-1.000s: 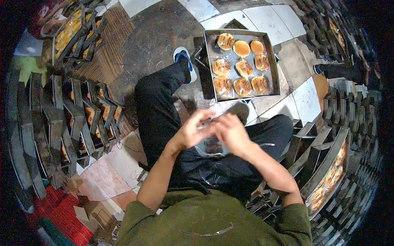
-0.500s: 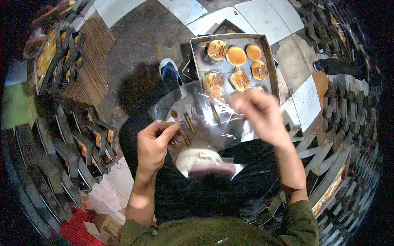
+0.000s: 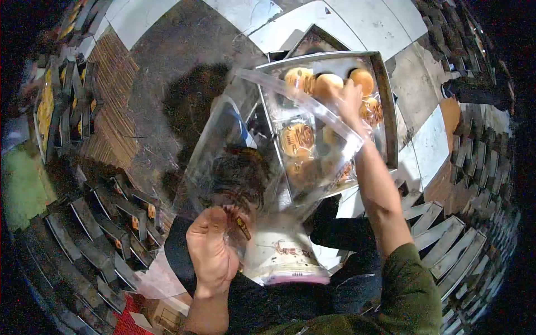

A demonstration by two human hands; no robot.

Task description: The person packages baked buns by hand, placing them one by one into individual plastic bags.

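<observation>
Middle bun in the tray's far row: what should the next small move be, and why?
Probably close the right hand around the middle bun and lift it from the tray: the hand is right at the bun's edge, no firm grip can be made out, and the left hand pinches a clear bag.

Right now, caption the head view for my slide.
The left hand holds a clear plastic bag while the right hand is among round buns in a metal tray.

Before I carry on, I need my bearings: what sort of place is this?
Probably a bakery's packing area: round buns sit in a metal tray, some in clear printed wrappers, with stacks of similar trays around the floor.
</observation>
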